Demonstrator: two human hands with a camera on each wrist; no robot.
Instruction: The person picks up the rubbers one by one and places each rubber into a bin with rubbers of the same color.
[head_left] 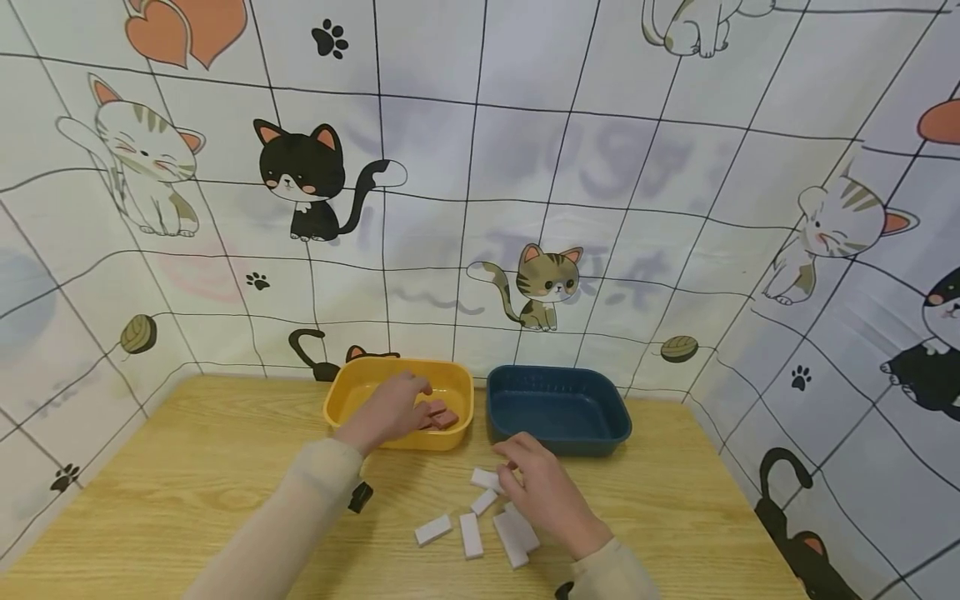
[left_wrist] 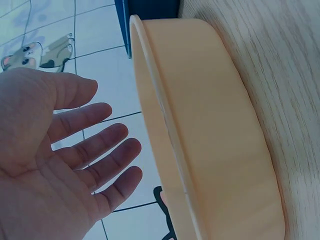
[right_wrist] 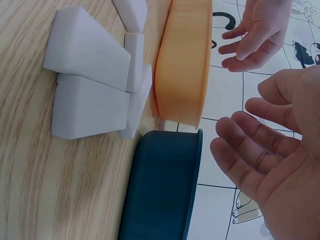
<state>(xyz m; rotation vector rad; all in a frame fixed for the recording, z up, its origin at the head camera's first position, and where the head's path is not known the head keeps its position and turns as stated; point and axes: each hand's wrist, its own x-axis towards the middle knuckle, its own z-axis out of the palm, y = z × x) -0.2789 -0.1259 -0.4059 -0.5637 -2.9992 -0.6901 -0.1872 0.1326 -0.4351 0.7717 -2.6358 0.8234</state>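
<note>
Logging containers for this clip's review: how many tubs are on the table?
2: the yellow tub at the back, left of centre, with the left hand over it, and the blue tub just right of it. No others seem hidden.

No readable text, label, brand or number in any view. Faint grey marks on white black-gridded wall covering, upper right of head frame: too blurred.

Rm type unclear, homey look: cat-print sheeting behind & beside wood-grain tbl.
</note>
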